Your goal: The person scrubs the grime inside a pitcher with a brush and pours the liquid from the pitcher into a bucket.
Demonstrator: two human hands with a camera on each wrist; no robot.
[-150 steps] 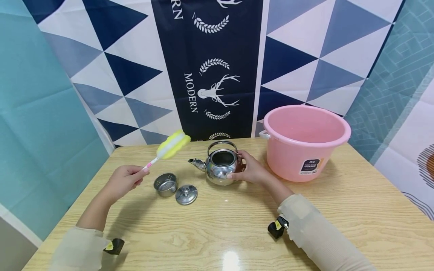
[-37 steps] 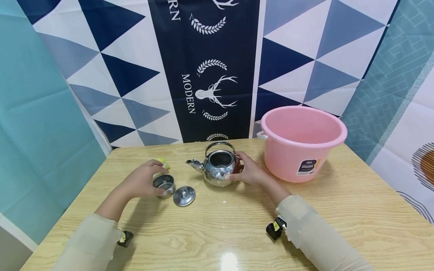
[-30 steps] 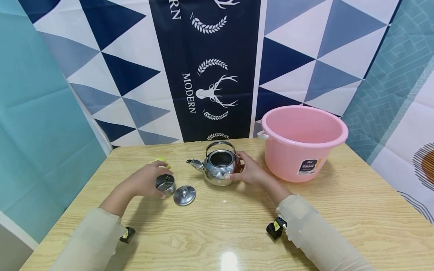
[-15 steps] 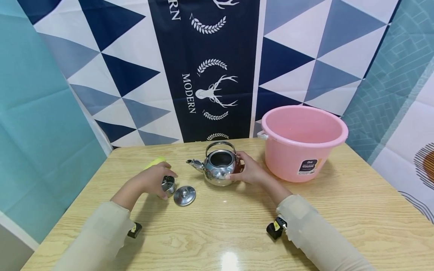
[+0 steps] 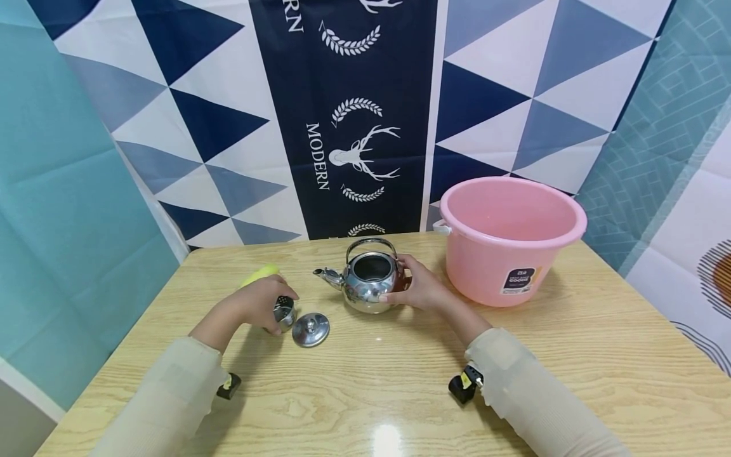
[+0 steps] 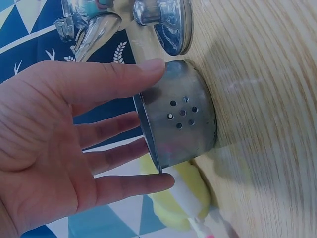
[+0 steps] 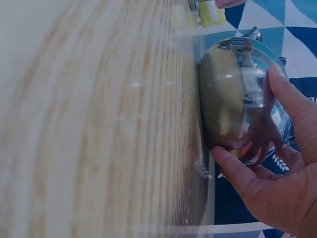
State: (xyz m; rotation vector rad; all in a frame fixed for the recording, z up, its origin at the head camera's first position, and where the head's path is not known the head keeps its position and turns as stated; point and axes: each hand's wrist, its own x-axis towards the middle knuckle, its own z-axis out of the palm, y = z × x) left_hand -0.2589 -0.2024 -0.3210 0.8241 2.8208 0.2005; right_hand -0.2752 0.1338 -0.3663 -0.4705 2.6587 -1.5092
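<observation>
The yellow sponge brush (image 5: 259,274), formerly raised in the left hand (image 5: 259,304), now lies on the surface (image 5: 342,387); that hand has shifted to the perforated metal cup (image 6: 185,116).

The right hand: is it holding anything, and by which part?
The right hand holds the metal kettle by its rounded side opposite the spout, with thumb and fingers spread around it.

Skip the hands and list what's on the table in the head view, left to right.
Sponge, strainer, lid, kettle, bucket.
</observation>
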